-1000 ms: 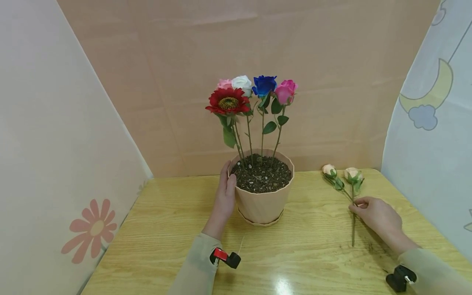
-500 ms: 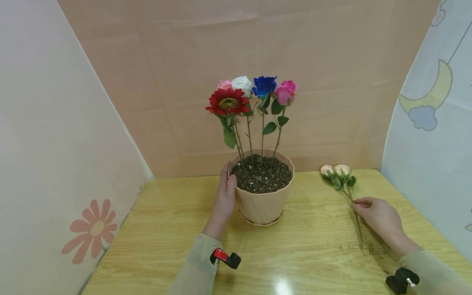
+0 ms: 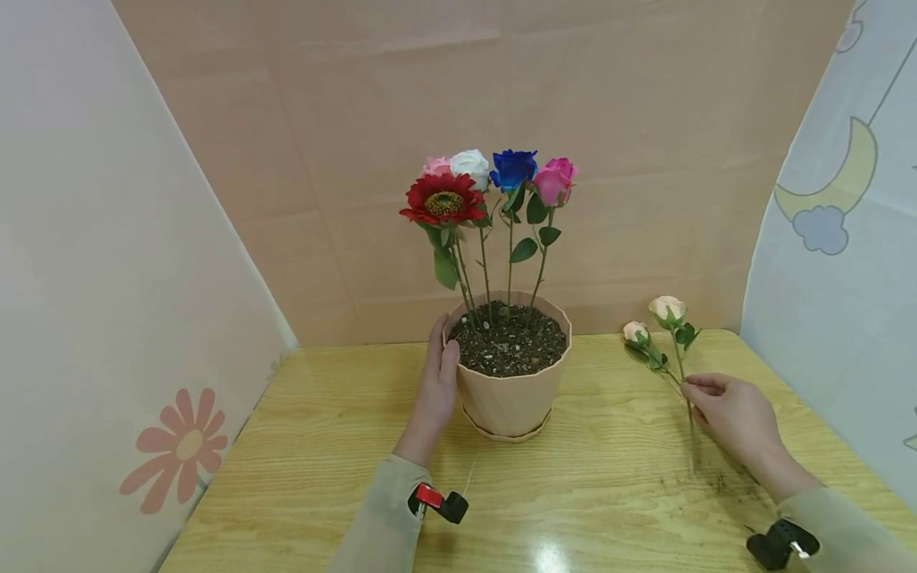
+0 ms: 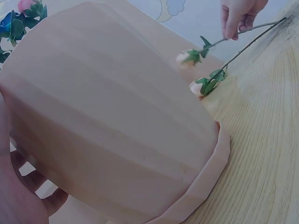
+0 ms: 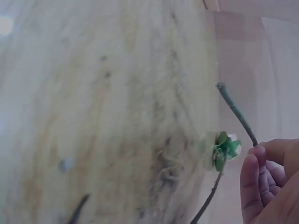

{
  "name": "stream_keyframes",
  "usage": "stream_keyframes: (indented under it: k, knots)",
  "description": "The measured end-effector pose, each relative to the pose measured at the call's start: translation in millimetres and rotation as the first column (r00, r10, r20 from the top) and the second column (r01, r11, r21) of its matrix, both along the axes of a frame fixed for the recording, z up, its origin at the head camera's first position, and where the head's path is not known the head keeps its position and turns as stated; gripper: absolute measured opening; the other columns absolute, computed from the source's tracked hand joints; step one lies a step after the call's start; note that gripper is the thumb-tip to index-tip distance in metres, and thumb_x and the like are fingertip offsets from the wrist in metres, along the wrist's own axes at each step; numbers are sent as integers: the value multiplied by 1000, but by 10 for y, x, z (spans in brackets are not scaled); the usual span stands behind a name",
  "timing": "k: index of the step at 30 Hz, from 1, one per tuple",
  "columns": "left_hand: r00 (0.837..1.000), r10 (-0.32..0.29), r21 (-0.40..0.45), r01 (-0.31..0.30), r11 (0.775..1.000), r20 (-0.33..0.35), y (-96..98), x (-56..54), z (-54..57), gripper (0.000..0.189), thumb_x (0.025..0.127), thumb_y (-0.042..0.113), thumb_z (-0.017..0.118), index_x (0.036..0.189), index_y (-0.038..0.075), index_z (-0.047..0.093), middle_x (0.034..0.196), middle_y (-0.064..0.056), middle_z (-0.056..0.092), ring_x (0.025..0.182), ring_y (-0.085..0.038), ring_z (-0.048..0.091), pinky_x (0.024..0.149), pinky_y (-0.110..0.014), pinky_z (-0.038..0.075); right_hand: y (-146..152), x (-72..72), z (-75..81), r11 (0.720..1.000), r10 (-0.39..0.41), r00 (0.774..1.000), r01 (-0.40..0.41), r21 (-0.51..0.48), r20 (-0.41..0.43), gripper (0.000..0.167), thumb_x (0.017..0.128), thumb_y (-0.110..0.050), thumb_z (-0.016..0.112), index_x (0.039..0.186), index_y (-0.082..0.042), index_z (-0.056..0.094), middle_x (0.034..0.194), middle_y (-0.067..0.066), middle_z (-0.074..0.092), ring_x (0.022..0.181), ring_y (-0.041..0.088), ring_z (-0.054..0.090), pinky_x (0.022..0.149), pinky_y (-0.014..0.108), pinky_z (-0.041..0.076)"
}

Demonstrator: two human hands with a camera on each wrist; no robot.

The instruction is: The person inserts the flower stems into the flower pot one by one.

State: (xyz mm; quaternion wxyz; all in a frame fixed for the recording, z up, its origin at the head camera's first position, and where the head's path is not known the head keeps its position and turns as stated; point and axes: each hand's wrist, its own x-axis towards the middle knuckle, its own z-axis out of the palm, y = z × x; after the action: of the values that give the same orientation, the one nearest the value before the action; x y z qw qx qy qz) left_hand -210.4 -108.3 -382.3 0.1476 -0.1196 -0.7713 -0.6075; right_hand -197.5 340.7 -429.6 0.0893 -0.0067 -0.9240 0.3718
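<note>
My left hand [image 3: 437, 374] holds the side of a peach flower pot [image 3: 512, 404], thumb on the near side by the rim and fingers along the left wall. Dark soil [image 3: 509, 350] fills the pot. My right hand [image 3: 738, 418] pinches the stem of a pale peach rose [image 3: 668, 310] between thumb and fingertips, bloom up and away from me. In the right wrist view the cut end of its stem [image 5: 236, 109] sticks out past the fingertips. A second peach rose [image 3: 635, 333] lies on the table, its stem running behind the held one.
In the soil stand a red daisy-like flower [image 3: 442, 199], a white rose [image 3: 470, 167], a blue rose [image 3: 513, 169], a magenta rose [image 3: 555, 181] and a light pink bloom [image 3: 436, 165]. A saucer [image 3: 509, 434] sits under the pot. Soil crumbs [image 3: 719, 481] dot the wooden table [image 3: 322, 477].
The right hand has raised its rose, whose bloom swung left beside the other one and then up, apart from it. The left hand and pot have stayed put.
</note>
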Motion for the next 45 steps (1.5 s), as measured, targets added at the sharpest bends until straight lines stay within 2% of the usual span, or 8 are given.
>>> stream_keyframes:
  k: [6,16,19,28,41,45]
  knots:
    - [1000,-5,4,5,1000,-1,-1,-6,-11,60,122,36,35,178,19,20,182,-13,20,165,-38,23,131,-62,22,-109,15,144,997,-20,999,17,-79,-30,60,113,-46,63,141,7,69,109,16,80,78,18,77,62,28,56]
    - [1000,3,-5,-3,1000,-6,5,4,-2,60,122,38,35,177,21,21,182,-13,21,164,-39,24,130,-64,22,-307,32,343,982,-35,994,15,-188,-103,55,112,-38,67,144,7,68,117,20,77,76,-3,72,64,22,60]
    - [1000,1,-3,-1,1000,-4,5,1,0,60,122,38,35,177,20,20,182,-13,20,165,-39,24,130,-64,22,-360,38,415,975,-40,992,12,-221,-121,55,112,-39,68,145,6,68,116,15,76,79,-5,72,66,20,60]
    - [1000,3,0,-3,1000,4,6,13,7,59,122,36,35,177,20,21,182,-13,20,164,-40,24,130,-65,22,-508,89,639,961,-31,980,-25,-276,-197,53,111,-36,70,145,4,69,102,-18,72,83,-6,73,69,16,59]
    - [1000,6,-4,-6,1000,5,3,7,-1,59,122,36,35,177,22,21,182,-13,20,164,-40,24,129,-66,22,-810,197,975,941,-34,949,-75,-329,-314,43,106,-31,78,132,3,75,96,-18,77,82,-4,75,71,14,58]
    - [1000,6,0,-6,1000,7,3,10,-2,58,122,36,35,177,23,21,182,-13,20,164,-41,25,129,-66,23,-898,214,1072,939,-24,938,-98,-329,-346,40,106,-30,79,132,0,77,98,-13,79,83,-3,75,72,13,58]
